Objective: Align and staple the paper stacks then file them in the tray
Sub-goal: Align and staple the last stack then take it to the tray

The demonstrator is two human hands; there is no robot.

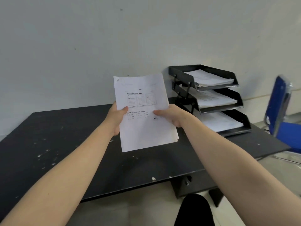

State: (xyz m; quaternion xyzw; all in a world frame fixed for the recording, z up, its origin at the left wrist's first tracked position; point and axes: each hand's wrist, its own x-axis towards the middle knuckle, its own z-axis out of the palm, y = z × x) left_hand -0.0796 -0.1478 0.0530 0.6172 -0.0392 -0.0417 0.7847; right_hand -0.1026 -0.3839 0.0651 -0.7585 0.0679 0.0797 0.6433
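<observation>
A white printed paper stack (143, 136) is held upright above the black table (48, 144), its sheets slightly fanned at the lower right corner. My left hand (116, 119) grips its left edge, thumb on the front page. My right hand (172, 115) grips the right edge the same way. A black three-tier paper tray (182, 75) stands to the right at the back of the table, with papers lying in each tier. No stapler shows in this view.
A grey wall rises right behind the table. A blue chair (280, 101) stands at the right, past the table's edge. A black drawer unit (187, 185) hangs under the table front. The tabletop is speckled with white marks.
</observation>
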